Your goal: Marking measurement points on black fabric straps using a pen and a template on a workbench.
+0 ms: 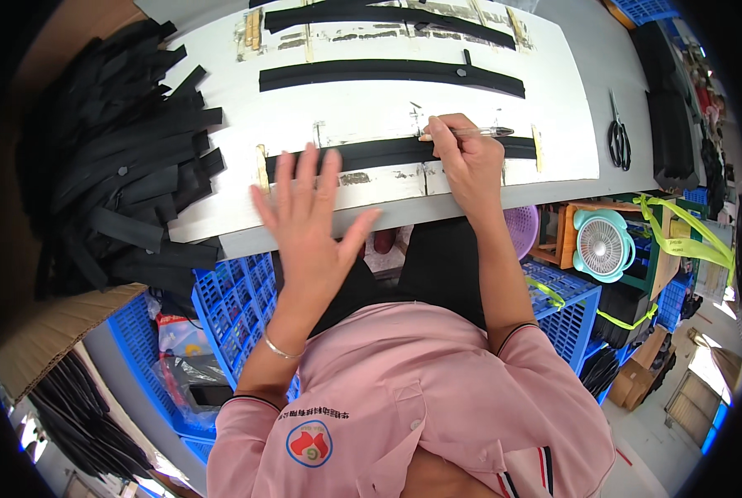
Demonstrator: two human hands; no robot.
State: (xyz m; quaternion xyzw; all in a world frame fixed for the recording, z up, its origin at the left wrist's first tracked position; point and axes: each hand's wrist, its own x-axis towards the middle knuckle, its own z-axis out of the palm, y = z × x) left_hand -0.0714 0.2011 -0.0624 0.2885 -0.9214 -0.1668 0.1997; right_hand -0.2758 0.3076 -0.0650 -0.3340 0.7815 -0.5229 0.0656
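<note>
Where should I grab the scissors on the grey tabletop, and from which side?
Take the scissors by the black handle loops, probably coming in from the near side of the tabletop: the loops lie nearer that edge, while the narrow blades point away. The right hand holds a pen, so it would likely need to set that down first.

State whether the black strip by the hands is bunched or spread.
Spread lengthwise. The black strip stretches nearly straight along the white board, with no bunching visible between the left hand and the right hand.
</note>
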